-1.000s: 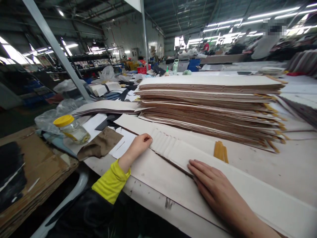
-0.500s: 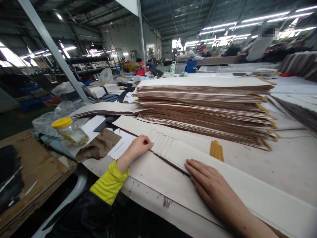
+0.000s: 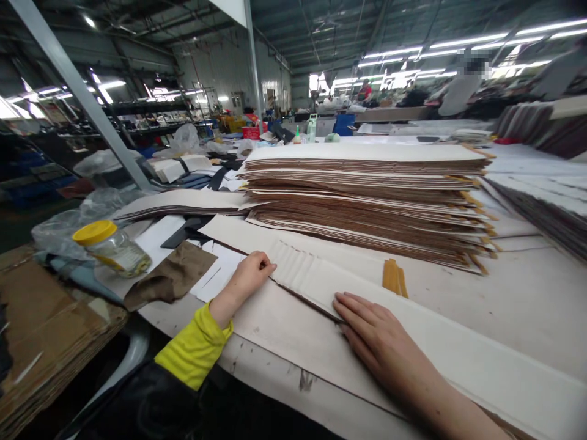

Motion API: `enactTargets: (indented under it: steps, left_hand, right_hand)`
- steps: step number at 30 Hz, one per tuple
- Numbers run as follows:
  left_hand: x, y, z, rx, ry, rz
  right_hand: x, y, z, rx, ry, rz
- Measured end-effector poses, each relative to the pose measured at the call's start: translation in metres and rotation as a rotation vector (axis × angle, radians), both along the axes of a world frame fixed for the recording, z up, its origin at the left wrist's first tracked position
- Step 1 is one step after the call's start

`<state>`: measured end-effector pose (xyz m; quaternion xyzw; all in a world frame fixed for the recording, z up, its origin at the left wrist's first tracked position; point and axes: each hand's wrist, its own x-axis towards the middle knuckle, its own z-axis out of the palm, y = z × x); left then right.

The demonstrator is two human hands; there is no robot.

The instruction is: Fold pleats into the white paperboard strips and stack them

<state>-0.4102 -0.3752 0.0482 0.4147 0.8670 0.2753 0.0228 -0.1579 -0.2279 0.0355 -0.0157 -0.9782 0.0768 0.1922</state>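
A long white strip with a brown underside [image 3: 413, 321] runs diagonally across the table, with several raised folds near its left part. My left hand [image 3: 252, 273] is closed at the strip's near edge beside these folds; what its fingers pinch, if anything, is too small to make out. My right hand [image 3: 373, 330] lies flat on the strip farther right, fingers stretched out and holding nothing. Just beyond the strip are small mustard-yellow pieces [image 3: 394, 278]. Behind them rises a tall stack of white-topped brown strips [image 3: 362, 208] with yellow ends at the right.
A jar with a yellow lid [image 3: 114, 247] and a brown cloth piece [image 3: 177, 273] are at the left. Cardboard [image 3: 59, 330] lies at the lower left. Grey layered material [image 3: 541, 205] is at the right. Beyond the table, a person in white [image 3: 460, 91] is visible.
The whole view has shifted slightly, so the table's things appear farther left. Both hands keep about the same places on the strip.
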Motion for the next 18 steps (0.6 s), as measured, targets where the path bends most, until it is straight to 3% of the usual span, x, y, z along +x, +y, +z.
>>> enactTargets:
  steps: [3, 6, 8, 10, 15, 18]
  left_hand:
    - [0.014, 0.005, 0.012, 0.095, 0.108, -0.065]
    - [0.044, 0.026, 0.03, 0.162, 0.232, -0.336]
    - [0.068, 0.049, 0.038, 0.113, 0.266, -0.55]
    - [0.087, 0.074, 0.039, 0.048, 0.296, -0.676]
    - [0.102, 0.112, 0.02, -0.109, 0.334, -0.704]
    - [0.1, 0.113, 0.013, -0.12, 0.371, -0.678]
  right_hand:
    - [0.001, -0.002, 0.004, -0.026, -0.032, -0.014]
    - [0.0, -0.006, 0.01, -0.063, -0.053, -0.026]
    - [-0.001, -0.009, 0.016, -0.097, -0.069, -0.035]
    - [0.0, -0.01, 0.022, -0.138, -0.096, -0.024]
    - [0.02, 0.012, 0.039, -0.208, -0.161, 0.001]
    - [0.046, 0.047, 0.046, -0.21, -0.252, -0.273]
